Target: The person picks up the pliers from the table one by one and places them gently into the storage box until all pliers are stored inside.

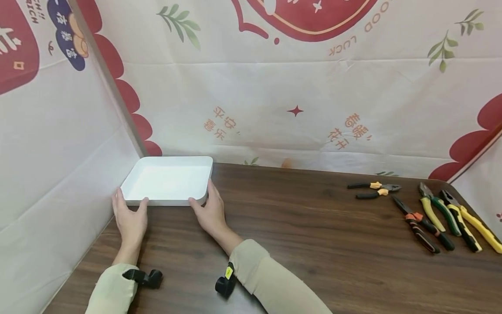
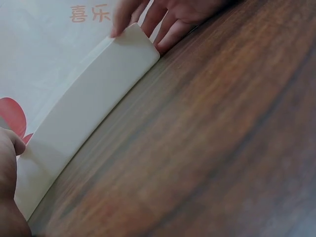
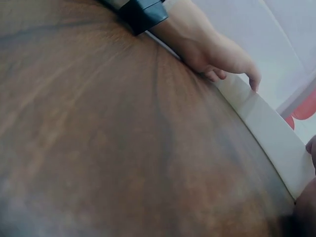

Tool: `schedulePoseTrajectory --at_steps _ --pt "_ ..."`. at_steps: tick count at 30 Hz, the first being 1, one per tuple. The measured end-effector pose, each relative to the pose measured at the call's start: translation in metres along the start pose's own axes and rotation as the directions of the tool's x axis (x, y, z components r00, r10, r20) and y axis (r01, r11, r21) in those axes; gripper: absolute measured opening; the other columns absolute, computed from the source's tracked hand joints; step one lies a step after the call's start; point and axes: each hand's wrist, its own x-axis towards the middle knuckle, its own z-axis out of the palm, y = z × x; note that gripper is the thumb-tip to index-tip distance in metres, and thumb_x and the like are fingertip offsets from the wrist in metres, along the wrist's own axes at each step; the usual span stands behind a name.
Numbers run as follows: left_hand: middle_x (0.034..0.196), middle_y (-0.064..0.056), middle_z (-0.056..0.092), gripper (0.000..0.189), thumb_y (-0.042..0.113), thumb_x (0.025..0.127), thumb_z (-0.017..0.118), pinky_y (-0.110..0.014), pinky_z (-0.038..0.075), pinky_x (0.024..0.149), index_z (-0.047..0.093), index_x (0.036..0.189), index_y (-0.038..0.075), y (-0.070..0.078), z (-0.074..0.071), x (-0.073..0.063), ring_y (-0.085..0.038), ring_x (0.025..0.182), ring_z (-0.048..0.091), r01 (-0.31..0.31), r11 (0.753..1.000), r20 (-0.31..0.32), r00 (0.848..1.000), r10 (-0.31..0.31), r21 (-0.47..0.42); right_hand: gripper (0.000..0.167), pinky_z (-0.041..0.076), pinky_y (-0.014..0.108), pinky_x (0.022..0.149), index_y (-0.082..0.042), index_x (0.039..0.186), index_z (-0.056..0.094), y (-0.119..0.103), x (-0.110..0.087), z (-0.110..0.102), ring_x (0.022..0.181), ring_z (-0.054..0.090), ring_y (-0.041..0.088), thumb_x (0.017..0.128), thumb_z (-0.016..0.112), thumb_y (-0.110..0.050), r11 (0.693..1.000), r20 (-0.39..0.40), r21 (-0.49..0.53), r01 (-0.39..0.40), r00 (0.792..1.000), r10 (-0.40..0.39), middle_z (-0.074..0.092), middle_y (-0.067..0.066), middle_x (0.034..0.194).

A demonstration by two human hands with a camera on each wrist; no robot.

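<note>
A shallow white rectangular tray [image 1: 164,203] lies on the wooden table at the far left, close to the corner of the cloth walls. My left hand [image 1: 131,222] grips its near left corner, thumb against the front wall and fingers along the left side. At the near right corner my right hand [image 1: 213,213] holds it the same way. From the left wrist, the tray's front wall [image 2: 89,98] runs between both hands, its lower edge at the tabletop. The right wrist view shows that wall [image 3: 261,128] too, with only part of my right hand [image 3: 308,202] in frame.
Several pliers lie at the table's right: a small black-and-yellow pair [image 1: 376,185], one with orange-and-black grips [image 1: 421,226], a green-handled pair [image 1: 439,209] and a yellow-and-black pair [image 1: 466,222]. White printed cloth walls [image 1: 251,87] border the back and the left of the table [image 1: 294,244].
</note>
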Motion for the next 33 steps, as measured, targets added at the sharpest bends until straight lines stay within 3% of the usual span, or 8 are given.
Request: schedulePoseTrajectory --at_steps 5,11,18,25,33 --pt "0.171 -0.015 0.002 0.085 0.024 0.097 0.061 -0.056 0.011 0.127 0.009 0.164 0.020 0.001 -0.003 -0.001 -0.034 0.159 0.004 -0.002 1.000 0.004 1.000 0.002 0.004 0.071 0.032 0.045 0.123 0.002 0.157 0.028 0.000 -0.002 0.005 0.151 0.034 0.033 0.098 0.062 -0.018 0.998 -0.002 -0.058 -0.011 1.000 0.011 0.034 0.022 0.162" --pt "0.171 -0.015 0.007 0.088 0.028 0.095 0.065 -0.054 0.014 0.128 0.011 0.164 0.014 0.001 -0.005 0.000 -0.034 0.159 0.008 0.000 1.000 -0.004 1.000 0.001 0.017 0.068 0.034 0.045 0.122 0.003 0.155 0.032 0.001 -0.002 0.007 0.150 0.037 0.034 0.098 0.061 -0.017 0.999 -0.022 -0.053 0.001 1.000 -0.003 0.037 0.022 0.160" --pt "0.168 -0.021 0.011 0.091 0.026 0.094 0.068 -0.053 0.029 0.123 0.012 0.161 0.001 0.003 -0.001 -0.003 -0.040 0.153 0.023 0.010 1.000 0.021 1.000 -0.010 -0.013 0.067 0.037 0.049 0.119 0.005 0.153 0.036 0.003 -0.009 -0.001 0.147 0.041 0.037 0.096 0.062 -0.018 0.998 -0.077 -0.060 0.001 0.997 -0.006 0.041 0.023 0.157" --pt "0.166 -0.021 0.010 0.091 0.026 0.093 0.067 -0.055 0.026 0.123 0.011 0.161 0.000 0.008 0.002 -0.005 -0.044 0.151 0.025 0.026 1.000 0.037 0.999 -0.026 -0.002 0.066 0.036 0.048 0.120 0.003 0.155 0.034 0.004 -0.013 -0.008 0.148 0.040 0.036 0.098 0.060 -0.020 0.997 -0.069 -0.080 -0.012 0.998 0.006 0.039 0.022 0.159" --pt "0.166 -0.026 0.012 0.096 0.032 0.094 0.065 -0.059 0.022 0.123 0.002 0.162 0.003 0.007 -0.004 -0.005 -0.047 0.152 0.022 0.060 0.997 0.088 0.994 -0.064 0.040 0.060 0.036 0.047 0.121 -0.001 0.155 0.037 0.001 -0.018 -0.008 0.148 0.040 0.033 0.101 0.056 -0.019 0.992 -0.067 -0.113 -0.048 0.997 0.041 0.041 0.018 0.159"
